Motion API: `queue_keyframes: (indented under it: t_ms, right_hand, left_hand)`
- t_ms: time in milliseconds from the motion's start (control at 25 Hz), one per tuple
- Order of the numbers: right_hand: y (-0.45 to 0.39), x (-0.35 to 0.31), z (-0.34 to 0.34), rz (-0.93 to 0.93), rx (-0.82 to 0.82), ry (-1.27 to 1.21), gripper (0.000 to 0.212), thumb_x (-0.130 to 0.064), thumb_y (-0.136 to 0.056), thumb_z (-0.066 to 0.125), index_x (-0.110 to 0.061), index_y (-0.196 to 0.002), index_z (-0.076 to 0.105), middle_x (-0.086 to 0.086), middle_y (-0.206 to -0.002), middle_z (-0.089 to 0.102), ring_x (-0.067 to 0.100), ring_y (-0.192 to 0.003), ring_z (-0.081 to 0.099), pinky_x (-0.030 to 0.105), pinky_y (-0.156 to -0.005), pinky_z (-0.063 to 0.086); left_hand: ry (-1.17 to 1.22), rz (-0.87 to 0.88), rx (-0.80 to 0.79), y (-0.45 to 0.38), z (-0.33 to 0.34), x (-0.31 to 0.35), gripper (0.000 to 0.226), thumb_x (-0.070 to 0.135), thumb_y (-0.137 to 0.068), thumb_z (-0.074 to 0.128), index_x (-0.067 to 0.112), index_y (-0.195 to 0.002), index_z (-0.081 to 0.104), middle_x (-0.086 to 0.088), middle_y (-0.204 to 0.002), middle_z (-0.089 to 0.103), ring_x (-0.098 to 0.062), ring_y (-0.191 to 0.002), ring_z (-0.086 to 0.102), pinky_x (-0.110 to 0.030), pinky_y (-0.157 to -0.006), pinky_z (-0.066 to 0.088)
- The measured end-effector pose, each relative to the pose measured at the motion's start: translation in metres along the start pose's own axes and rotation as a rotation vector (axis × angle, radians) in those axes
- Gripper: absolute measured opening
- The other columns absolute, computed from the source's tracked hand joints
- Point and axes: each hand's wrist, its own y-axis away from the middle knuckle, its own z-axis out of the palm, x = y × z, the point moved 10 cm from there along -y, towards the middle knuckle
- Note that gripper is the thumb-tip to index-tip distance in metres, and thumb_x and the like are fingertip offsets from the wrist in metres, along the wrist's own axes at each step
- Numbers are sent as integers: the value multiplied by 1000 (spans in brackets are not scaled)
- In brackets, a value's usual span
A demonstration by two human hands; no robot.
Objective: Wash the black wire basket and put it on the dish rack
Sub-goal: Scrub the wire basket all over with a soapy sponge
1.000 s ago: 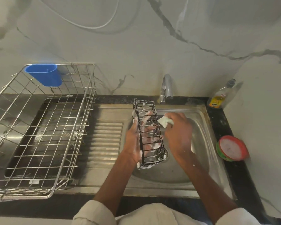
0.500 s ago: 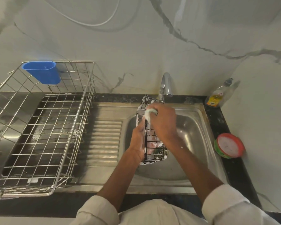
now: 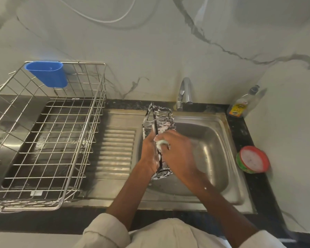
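The black wire basket [image 3: 157, 126] is standing on end over the sink [image 3: 213, 140], soapy. The left hand [image 3: 149, 154] is gripping its side; the right hand [image 3: 177, 154] is pinching a sponge [image 3: 161, 143] against it. Judged light, stiff, slippery: grasp the frame wires.

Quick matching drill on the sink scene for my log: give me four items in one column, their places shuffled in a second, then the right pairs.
Things:
1. black wire basket
2. blue plastic cup
3. clear soap bottle
4. red-rimmed round tub

Places:
A. hung on the steel dish rack's back rim
B. counter right of the sink
C. back right corner by the wall
D. held over the sink

Pairs: 1-D, 2-A, 3-C, 4-B
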Motion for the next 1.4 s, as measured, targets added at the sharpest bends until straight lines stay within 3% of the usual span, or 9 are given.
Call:
queue_keyframes:
  t_ms: [200,480,680,760,880,960,1120,1320,1400]
  right_hand:
    - [-45,1,-31,66,254,-20,24,1,-87,68,-19,-100,74,-6,-101,73,3,-85,65,16,-79,55]
    - [-3,0,-2,203,-104,-241,31,7,-77,67,-19,-90,77,-8,-88,75,2,-74,72,22,-55,59]
    - [-55,-7,-22,172,207,109,20,-4,-85,66,-20,-95,74,-5,-94,75,9,-81,69,26,-67,59]
    - [-62,-13,-27,150,284,134,23,-1,-84,62,-20,-92,71,-5,-94,74,10,-83,68,28,-71,58]
    - [-30,-21,-7,111,83,101,26,6,-83,65,-17,-91,74,-5,-91,73,2,-78,66,8,-60,48]
    - [-5,-12,-1,122,-36,116,29,5,-81,68,-21,-90,77,-8,-94,75,3,-79,68,12,-62,50]
    - [-3,28,-35,331,113,236,34,1,-83,65,-24,-101,78,-5,-106,74,10,-83,67,17,-67,48]
    - [-9,-6,-13,106,4,9,36,6,-81,64,-22,-97,80,-5,-102,73,11,-87,68,31,-78,57]
    - [-26,14,-36,183,130,-1,29,0,-85,67,-23,-99,79,-5,-102,75,6,-85,68,19,-74,55]
  left_hand:
    - [-103,-54,-58,14,9,-5,49,47,-115,30,20,-109,70,3,-74,78,-12,-61,73,-26,-57,55]
    - [15,-76,-64,7,-13,-1,45,36,-108,39,11,-91,73,-4,-69,69,-15,-53,61,-21,-46,48]
    - [-92,-25,-187,16,-5,9,42,31,-113,32,28,-96,70,2,-79,78,-20,-69,67,-31,-62,52]
    - [-88,-36,-222,18,-2,10,42,31,-114,29,24,-102,68,6,-72,79,-17,-60,71,-26,-54,45]
    - [-33,-4,-187,6,-11,15,47,42,-114,37,13,-100,71,-2,-73,76,-18,-57,68,-25,-47,44]
    - [-13,5,-164,0,-17,16,53,49,-112,38,12,-101,74,-7,-81,77,-20,-63,68,-24,-50,51]
    - [53,31,-198,-6,-3,18,57,53,-113,37,16,-108,80,-13,-100,80,-25,-67,72,-30,-57,54]
    - [122,44,-156,-6,18,8,59,55,-111,42,10,-101,79,-11,-87,74,-17,-67,71,-24,-53,56]
    - [96,76,-127,-2,23,7,59,53,-112,39,12,-99,78,-10,-84,77,-20,-68,73,-29,-60,58]
